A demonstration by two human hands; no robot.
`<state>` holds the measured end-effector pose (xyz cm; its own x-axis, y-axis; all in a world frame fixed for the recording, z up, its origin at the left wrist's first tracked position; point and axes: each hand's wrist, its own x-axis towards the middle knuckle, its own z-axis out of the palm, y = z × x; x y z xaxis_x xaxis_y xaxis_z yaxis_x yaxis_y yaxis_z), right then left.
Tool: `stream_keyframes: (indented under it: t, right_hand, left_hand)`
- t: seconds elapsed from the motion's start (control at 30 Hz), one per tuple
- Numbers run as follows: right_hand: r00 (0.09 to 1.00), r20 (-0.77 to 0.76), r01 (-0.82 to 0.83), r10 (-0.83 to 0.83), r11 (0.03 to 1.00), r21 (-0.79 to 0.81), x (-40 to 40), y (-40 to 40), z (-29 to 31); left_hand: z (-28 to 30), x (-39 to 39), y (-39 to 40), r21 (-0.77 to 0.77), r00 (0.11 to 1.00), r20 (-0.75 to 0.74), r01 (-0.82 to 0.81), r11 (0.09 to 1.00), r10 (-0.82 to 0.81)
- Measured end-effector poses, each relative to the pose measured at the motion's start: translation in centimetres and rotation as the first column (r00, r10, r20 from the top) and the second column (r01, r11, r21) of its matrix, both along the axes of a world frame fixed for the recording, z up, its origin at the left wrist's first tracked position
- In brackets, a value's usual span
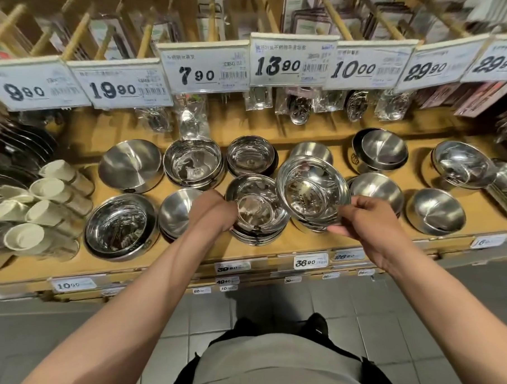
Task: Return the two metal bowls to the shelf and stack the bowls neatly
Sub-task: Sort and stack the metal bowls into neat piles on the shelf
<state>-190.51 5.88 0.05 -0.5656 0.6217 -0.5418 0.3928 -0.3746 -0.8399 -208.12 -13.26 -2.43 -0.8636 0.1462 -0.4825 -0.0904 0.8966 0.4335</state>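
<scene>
Centre of frame, wooden shelf [277, 243] full of steel bowls. L hand [215, 212] curls round the left rim of a bowl stack [257, 212] sitting on the shelf. R hand [366, 218] pinches the near rim of a tilted bowl stack [311, 189] – raised just right of the first, rims nearly touching. Price tags [204, 67] across the top.

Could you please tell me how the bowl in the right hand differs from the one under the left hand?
The shiny metal bowl gripped by the right hand is tilted and lifted; the shiny metal bowl held by the left hand sits level atop a stack. Both are polished steel.
</scene>
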Motion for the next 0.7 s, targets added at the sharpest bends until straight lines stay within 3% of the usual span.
stream_keyframes:
  t: [0.23,0.7]
  right_hand:
    - [1.0,0.004,-0.012,0.012,1.0,0.001,-0.3,-0.3,-0.3]
    - [0.995,0.043,-0.094,0.092,0.995,0.04,-2.7,-1.4,-0.5]
  left_hand:
    - [-0.3,-0.2,0.0,-0.093,0.997,-0.066,0.024,0.995,-0.03]
    - [-0.6,0.5,-0.9,0.029,0.996,-0.075,0.039,0.999,-0.037]
